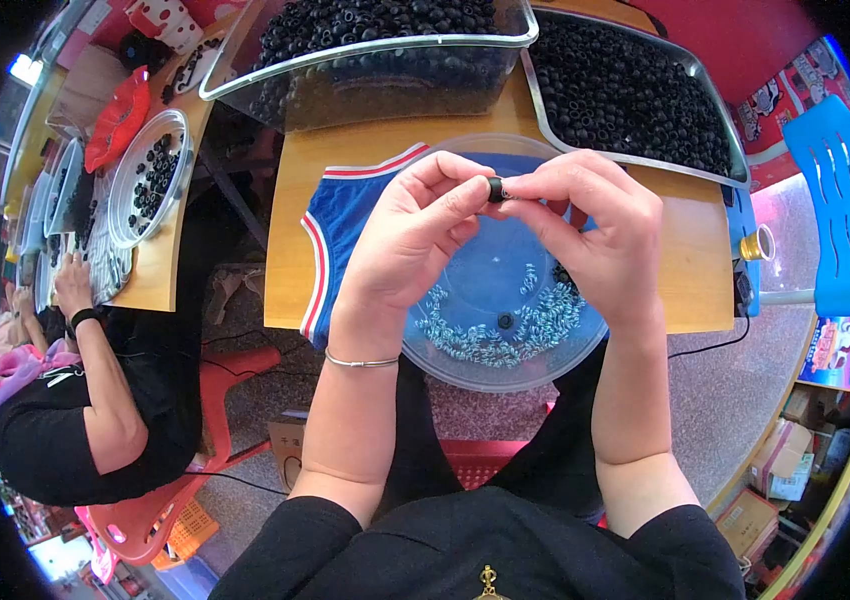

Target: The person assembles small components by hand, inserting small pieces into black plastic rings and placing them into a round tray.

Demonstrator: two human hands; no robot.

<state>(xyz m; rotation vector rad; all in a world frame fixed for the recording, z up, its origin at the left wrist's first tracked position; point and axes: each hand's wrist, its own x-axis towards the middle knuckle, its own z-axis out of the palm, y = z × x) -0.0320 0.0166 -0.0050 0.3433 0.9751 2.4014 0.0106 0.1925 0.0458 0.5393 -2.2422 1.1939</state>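
Left hand (407,235) and right hand (590,225) pinch a ring (495,189) at twelve o'clock above the bowl (445,360); it looks light, stiff, best gripped by its rim.

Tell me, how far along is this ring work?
Done: small pale pieces lie in the clear round dish. In hand: left hand and right hand pinch one black ring. Left: two clear bins remain heaped with black rings.
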